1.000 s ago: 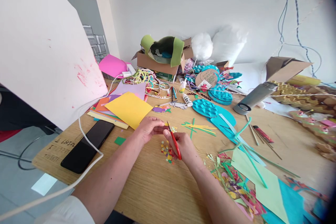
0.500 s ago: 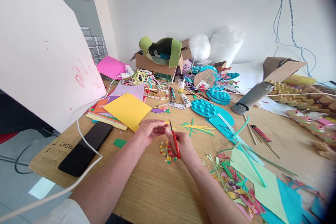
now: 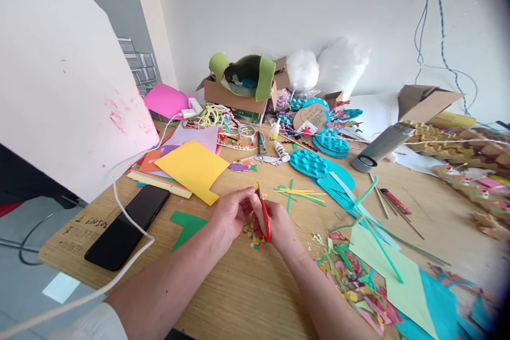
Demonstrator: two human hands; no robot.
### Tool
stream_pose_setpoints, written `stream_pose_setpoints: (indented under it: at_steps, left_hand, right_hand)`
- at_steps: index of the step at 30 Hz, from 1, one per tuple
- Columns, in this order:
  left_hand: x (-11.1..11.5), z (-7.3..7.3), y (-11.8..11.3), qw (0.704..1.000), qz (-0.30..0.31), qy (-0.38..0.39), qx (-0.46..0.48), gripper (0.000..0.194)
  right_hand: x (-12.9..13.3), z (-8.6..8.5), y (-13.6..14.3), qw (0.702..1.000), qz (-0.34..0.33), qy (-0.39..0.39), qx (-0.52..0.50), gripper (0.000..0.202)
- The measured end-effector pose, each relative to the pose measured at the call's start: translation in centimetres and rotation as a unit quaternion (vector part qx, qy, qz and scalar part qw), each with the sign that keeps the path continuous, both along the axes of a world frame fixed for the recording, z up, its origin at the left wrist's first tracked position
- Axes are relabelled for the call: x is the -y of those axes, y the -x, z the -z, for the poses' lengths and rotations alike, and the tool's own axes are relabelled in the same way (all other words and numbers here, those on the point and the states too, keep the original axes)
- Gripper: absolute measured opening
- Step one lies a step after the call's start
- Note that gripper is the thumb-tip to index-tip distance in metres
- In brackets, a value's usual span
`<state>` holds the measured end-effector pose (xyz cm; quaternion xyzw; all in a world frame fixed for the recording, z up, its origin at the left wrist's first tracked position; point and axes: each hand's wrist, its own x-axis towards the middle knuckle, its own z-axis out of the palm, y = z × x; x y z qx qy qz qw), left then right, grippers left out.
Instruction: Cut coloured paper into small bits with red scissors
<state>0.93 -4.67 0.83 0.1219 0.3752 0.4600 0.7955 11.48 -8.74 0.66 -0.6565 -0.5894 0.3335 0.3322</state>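
Observation:
Red-handled scissors (image 3: 265,219) are held in my right hand (image 3: 275,221), blades pointing away from me. Beside the blades, my left hand (image 3: 235,211) pinches a small yellow paper piece (image 3: 255,186), mostly hidden by the fingers. Small coloured paper dots (image 3: 252,238) lie on the table beneath my hands. A green sheet (image 3: 187,227) lies by my left forearm, partly covered by it. Farther back on the left is a large yellow sheet (image 3: 193,166). Thin yellow and green strips (image 3: 300,193) lie right of the scissors.
A black phone (image 3: 127,227) and a white cable (image 3: 119,199) are at the left. Paper scraps (image 3: 358,281) spread by my right forearm. Blue egg-tray pieces (image 3: 308,163), glue bottles (image 3: 282,152) and a metal flask (image 3: 383,147) stand or lie farther back.
My left hand has shifted slightly toward the right hand, and its fingers are more curled. More of the green sheet and the yellow sheet's near corner now show.

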Motion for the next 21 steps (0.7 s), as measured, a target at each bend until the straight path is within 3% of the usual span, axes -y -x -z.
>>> stream_pose_setpoints:
  at_steps: [21]
  left_hand:
    - [0.36,-0.16,-0.31,1.0,0.003,0.008,0.002,0.001]
  right_hand:
    - [-0.17,0.59,-0.06,1.0,0.003,-0.004,0.005,0.065]
